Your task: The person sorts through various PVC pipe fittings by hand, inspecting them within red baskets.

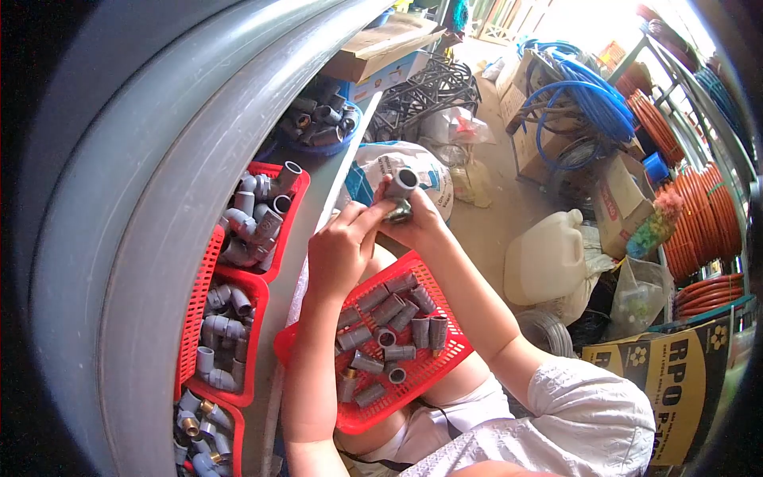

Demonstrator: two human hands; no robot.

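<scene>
Both hands meet above my lap around a grey plastic pipe fitting (404, 183), its round open end facing up. My right hand (419, 221) grips it from the right side. Fingers of my left hand (343, 242) are closed at its lower part, where a shiny dark greenish piece shows; I cannot make out what that is. Under my forearms, a red plastic basket (433, 362) rests tilted on my lap. Several short grey pipe fittings (387, 308) lie in it, one with a brass-coloured end.
To the left, red baskets (253, 350) of grey elbows and tees stand on a shelf beside large grey pipes (159, 199). A blue basin (347, 143) of fittings sits farther back. On the right are a jerrycan (540, 258), blue hose coils (588, 95), orange coils (699, 222) and cartons (660, 389).
</scene>
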